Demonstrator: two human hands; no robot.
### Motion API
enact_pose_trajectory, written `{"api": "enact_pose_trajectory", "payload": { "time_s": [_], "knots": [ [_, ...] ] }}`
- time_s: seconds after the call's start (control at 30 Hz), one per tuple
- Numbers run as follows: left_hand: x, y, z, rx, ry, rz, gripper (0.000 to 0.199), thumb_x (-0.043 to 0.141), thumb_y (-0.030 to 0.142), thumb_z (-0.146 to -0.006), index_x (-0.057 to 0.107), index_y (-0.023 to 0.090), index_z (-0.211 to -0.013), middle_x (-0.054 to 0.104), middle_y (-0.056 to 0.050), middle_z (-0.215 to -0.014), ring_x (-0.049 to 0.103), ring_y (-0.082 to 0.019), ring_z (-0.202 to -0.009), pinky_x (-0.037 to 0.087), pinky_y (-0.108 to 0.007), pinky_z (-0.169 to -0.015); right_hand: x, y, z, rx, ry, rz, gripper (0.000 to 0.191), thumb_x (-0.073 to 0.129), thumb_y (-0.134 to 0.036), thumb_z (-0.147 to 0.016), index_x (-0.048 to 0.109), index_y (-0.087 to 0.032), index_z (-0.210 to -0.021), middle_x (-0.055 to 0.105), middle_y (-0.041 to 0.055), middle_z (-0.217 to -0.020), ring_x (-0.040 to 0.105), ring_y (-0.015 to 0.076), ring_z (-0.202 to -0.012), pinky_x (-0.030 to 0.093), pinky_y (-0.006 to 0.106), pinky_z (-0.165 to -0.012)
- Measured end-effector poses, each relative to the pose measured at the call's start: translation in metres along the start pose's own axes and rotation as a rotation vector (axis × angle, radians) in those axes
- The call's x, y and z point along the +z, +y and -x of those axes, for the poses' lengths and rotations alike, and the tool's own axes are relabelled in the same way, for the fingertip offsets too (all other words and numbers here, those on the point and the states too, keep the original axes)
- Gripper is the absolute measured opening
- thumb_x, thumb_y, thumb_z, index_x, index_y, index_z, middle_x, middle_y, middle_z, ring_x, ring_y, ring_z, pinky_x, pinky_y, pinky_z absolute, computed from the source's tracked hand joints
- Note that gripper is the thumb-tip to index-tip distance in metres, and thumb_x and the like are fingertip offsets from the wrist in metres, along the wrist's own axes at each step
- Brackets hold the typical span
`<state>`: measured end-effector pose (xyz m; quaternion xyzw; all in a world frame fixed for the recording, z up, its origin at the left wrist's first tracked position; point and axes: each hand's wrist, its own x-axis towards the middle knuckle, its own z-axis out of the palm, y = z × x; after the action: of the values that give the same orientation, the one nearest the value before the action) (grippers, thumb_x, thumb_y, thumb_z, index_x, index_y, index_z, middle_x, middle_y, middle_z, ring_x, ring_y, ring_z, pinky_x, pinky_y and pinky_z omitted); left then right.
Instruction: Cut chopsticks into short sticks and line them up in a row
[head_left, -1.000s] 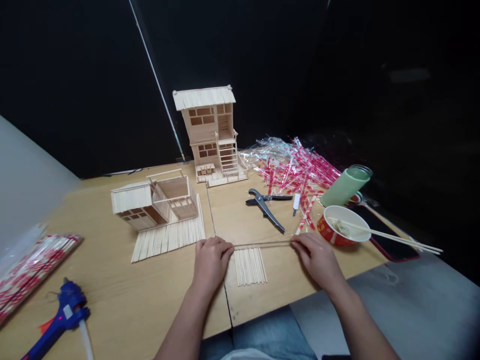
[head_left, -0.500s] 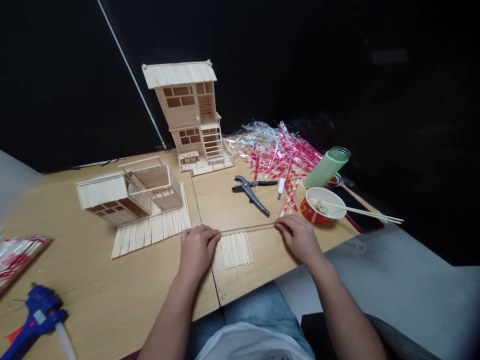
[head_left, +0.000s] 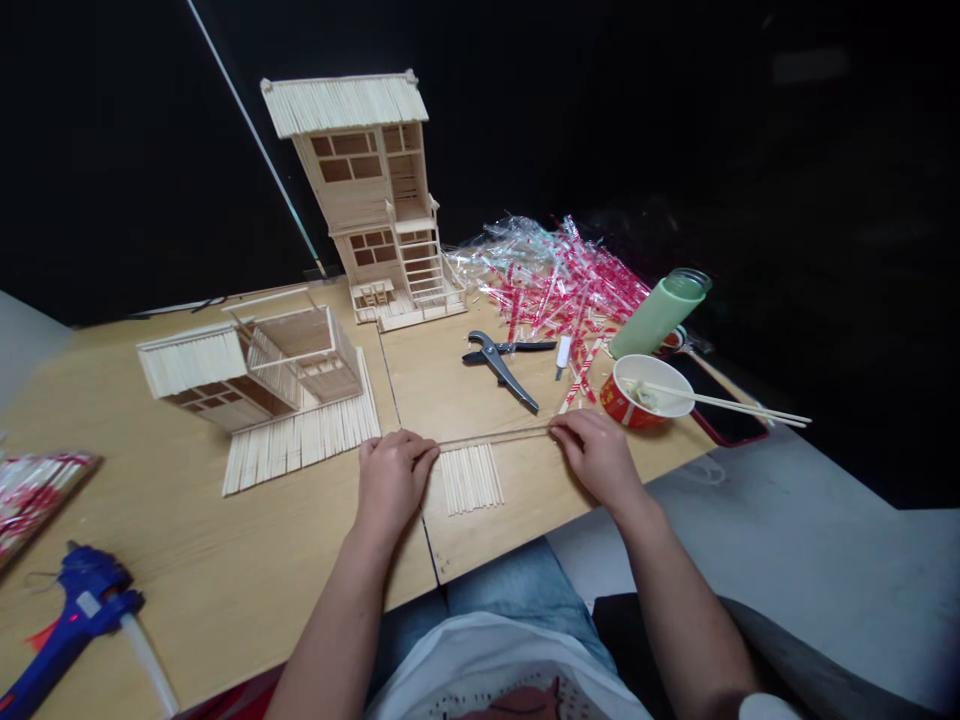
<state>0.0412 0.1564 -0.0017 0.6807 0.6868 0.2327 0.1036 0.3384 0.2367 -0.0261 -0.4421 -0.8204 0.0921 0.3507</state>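
Note:
My left hand (head_left: 393, 478) pinches one end of a long thin stick (head_left: 495, 437), and the fingers of my right hand (head_left: 596, 452) are closed on its other end. The stick runs straight between them, low over the table. Just on the near side of it lies a small row of short wooden sticks (head_left: 472, 480), side by side. Left of my left hand stands a low model house of wooden sticks (head_left: 199, 362) on a slatted base (head_left: 300, 450). Beyond my hands are grey cutting pliers (head_left: 501, 375) and a small white-capped tool (head_left: 562, 355).
A two-storey stick house (head_left: 356, 180) stands at the back. Red and clear wrappers (head_left: 570, 270) lie heaped beside it. At right are a green bottle (head_left: 660, 312), a paper bowl (head_left: 626, 410) with chopsticks and a phone (head_left: 731, 420). A blue glue gun (head_left: 86, 600) is at front left.
The view has tilted slightly down, so everything on the table sits higher in the picture. Both hands keep their hold on the stick with little visible change.

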Motion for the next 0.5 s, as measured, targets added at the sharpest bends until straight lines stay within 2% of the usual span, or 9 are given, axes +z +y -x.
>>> {"api": "enact_pose_trajectory", "payload": {
  "time_s": [0.5],
  "knots": [
    [-0.0020,0.0028,-0.0001,0.000,-0.002,-0.002,0.017,0.060,0.028,-0.095,0.076,0.026,-0.091,0.075,-0.003,-0.094,0.067,-0.022,-0.092,0.036,-0.041,-0.085,0.0001,-0.0003,-0.0003,0.035,-0.015,0.001,0.012,0.057,-0.016,-0.093,0.068,-0.018,-0.090,0.071,0.0090,-0.087,0.065,0.0247,-0.083,0.051,0.037,-0.078]
  ]
}}
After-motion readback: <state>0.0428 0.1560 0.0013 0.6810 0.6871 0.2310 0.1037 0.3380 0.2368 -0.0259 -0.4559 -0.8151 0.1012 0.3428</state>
